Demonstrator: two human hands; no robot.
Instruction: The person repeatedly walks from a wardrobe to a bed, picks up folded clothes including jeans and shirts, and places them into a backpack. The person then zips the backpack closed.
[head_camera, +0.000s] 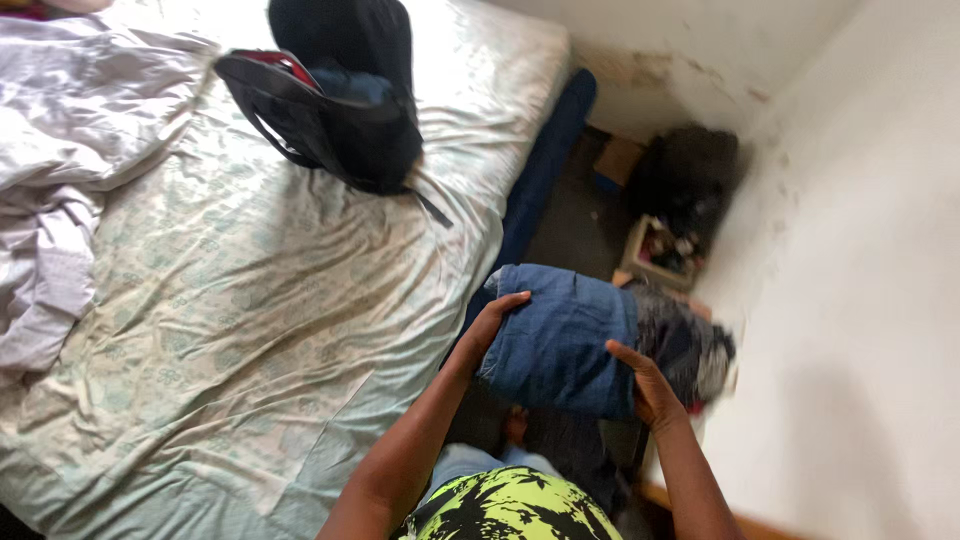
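You hold the folded blue jeans beside the bed, above the floor. Denim looks soft, fairly heavy, floppy; support both ends. Your left hand and right hand press flat, fingers spread, clamping it between palms.

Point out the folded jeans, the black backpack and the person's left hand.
folded jeans (562, 340): head view, middle of the blue denim.
black backpack (345, 120): head view, front panel.
left hand (490, 325): head view, back of the hand.
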